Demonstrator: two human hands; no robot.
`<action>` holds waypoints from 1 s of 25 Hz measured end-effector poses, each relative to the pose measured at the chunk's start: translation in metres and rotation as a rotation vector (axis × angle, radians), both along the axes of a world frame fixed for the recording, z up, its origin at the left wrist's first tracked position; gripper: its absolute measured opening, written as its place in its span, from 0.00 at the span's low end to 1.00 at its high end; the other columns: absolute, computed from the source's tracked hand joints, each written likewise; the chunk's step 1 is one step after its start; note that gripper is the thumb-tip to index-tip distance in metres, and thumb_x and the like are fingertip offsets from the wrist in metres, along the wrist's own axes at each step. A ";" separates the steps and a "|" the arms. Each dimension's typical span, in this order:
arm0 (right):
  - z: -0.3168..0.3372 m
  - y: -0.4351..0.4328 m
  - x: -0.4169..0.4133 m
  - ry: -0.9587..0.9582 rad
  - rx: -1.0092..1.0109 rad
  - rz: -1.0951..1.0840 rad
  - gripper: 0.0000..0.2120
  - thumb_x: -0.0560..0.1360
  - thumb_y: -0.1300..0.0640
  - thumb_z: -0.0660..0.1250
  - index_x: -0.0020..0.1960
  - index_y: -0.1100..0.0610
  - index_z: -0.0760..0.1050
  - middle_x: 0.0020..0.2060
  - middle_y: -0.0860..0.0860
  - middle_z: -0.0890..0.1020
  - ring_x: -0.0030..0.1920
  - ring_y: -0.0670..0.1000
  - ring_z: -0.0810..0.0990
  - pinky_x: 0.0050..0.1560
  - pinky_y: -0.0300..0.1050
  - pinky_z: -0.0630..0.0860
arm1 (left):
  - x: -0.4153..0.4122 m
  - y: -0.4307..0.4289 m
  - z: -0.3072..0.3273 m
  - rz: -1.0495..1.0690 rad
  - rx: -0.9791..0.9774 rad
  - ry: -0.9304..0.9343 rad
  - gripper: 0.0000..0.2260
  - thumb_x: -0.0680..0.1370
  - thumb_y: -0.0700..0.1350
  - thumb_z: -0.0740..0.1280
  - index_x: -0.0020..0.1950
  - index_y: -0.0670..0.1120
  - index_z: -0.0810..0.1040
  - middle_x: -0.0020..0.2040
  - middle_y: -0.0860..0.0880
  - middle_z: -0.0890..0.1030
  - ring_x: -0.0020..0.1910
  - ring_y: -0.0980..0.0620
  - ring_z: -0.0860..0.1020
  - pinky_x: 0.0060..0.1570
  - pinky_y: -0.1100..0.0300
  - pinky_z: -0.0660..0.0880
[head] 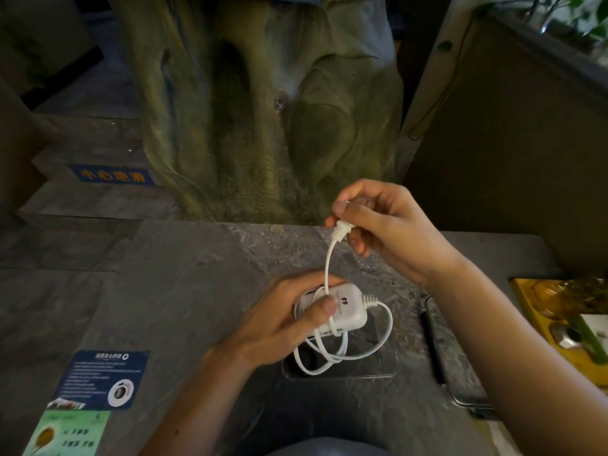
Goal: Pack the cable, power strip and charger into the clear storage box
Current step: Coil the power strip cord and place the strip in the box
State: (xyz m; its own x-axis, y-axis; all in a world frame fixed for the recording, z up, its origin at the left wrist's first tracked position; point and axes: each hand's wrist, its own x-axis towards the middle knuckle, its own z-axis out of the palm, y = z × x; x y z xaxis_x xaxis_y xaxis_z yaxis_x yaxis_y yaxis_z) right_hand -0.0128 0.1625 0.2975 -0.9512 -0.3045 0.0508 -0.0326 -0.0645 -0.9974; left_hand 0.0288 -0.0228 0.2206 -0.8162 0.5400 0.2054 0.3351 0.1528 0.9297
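My left hand [279, 319] grips a small white power strip [342, 307], with the thumb on its top face. Its white cable [383, 337] is wound in loops around the body and hangs below it. My right hand [378, 225] pinches the white plug end [342, 227] of that cable, raised above the strip, and a length of cable runs down from it. Under the loops lies the clear storage box [388, 366] on the grey stone table [184, 291]. No separate charger shows.
A clear lid or tray [444, 350] with a dark pen along its edge lies to the right. A wooden tray [543, 307] with small items stands at far right. Blue and green cards [102, 378] lie front left. A sculpted tree trunk [263, 110] rises behind the table.
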 end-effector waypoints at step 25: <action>-0.075 0.019 0.055 -0.393 -0.193 -0.147 0.19 0.80 0.52 0.57 0.59 0.64 0.77 0.51 0.63 0.83 0.49 0.59 0.82 0.54 0.55 0.78 | 0.002 0.013 -0.010 0.308 0.107 -0.076 0.13 0.73 0.55 0.66 0.56 0.53 0.77 0.49 0.57 0.83 0.46 0.57 0.82 0.42 0.64 0.78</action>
State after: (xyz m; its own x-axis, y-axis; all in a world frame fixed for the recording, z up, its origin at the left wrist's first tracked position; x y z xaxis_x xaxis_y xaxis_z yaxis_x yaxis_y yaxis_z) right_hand 0.0419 0.1814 0.2223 -0.9421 -0.1852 -0.2794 0.3225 -0.2734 -0.9062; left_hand 0.0306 -0.0095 0.2103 -0.9529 0.2444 0.1797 0.2172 0.1358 0.9666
